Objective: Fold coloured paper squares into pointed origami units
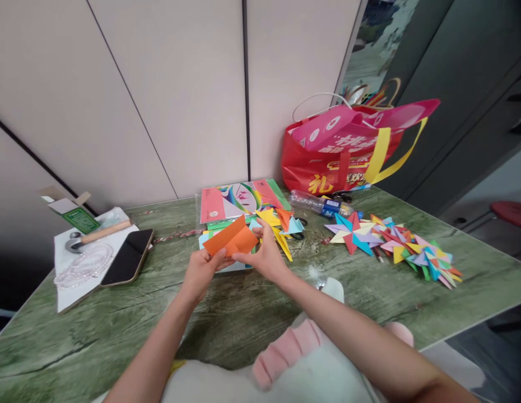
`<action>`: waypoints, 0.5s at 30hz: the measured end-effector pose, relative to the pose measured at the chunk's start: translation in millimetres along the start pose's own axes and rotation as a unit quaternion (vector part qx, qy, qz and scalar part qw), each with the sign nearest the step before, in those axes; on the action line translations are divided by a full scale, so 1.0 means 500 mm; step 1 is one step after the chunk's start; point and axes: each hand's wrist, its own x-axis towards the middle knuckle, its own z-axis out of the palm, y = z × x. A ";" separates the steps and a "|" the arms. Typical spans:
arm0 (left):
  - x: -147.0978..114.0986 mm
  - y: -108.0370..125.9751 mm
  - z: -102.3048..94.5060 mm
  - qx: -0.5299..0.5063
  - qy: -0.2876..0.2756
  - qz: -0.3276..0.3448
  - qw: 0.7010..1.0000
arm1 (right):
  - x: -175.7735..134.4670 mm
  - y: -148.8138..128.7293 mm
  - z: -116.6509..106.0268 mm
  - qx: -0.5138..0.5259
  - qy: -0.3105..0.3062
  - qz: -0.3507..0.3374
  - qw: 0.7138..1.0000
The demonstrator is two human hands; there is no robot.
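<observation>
An orange sheet of paper (232,236) with creases in it is held up above the table between both hands. My left hand (203,270) pinches its lower left edge, thumb on the near side. On the right side, my right hand (264,252) grips the paper between thumb and fingers. Just behind lie yellow, orange and light blue folded paper pieces (281,238), with black scissor handles (300,229) partly showing beside them. Under and behind the orange sheet is a pack of coloured paper (221,204) with a pink printed cover.
Several multicoloured folded paper stars (353,232) lie at the right. A plastic bottle (323,204) rests before a red gift bag (328,159). Leftward are a phone (128,257), a hammer (103,232), clear bead strands (86,267) and a green-and-white box (78,215).
</observation>
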 end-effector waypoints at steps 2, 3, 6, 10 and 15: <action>-0.001 -0.007 0.008 -0.011 0.003 0.012 1.000 | -0.007 -0.005 0.004 -0.020 0.011 -0.011 1.000; -0.001 -0.010 0.012 -0.016 0.001 0.016 1.000 | -0.008 -0.006 0.005 -0.027 0.015 -0.015 0.999; -0.003 -0.018 0.022 -0.033 -0.002 0.023 0.999 | -0.008 -0.006 0.005 -0.028 0.015 -0.018 0.999; -0.003 -0.021 0.027 -0.032 0.011 0.020 0.999 | -0.004 -0.005 0.003 -0.006 -0.002 -0.031 1.000; -0.004 -0.020 0.027 -0.019 0.013 0.017 1.000 | -0.005 -0.015 -0.001 0.006 -0.011 -0.042 0.999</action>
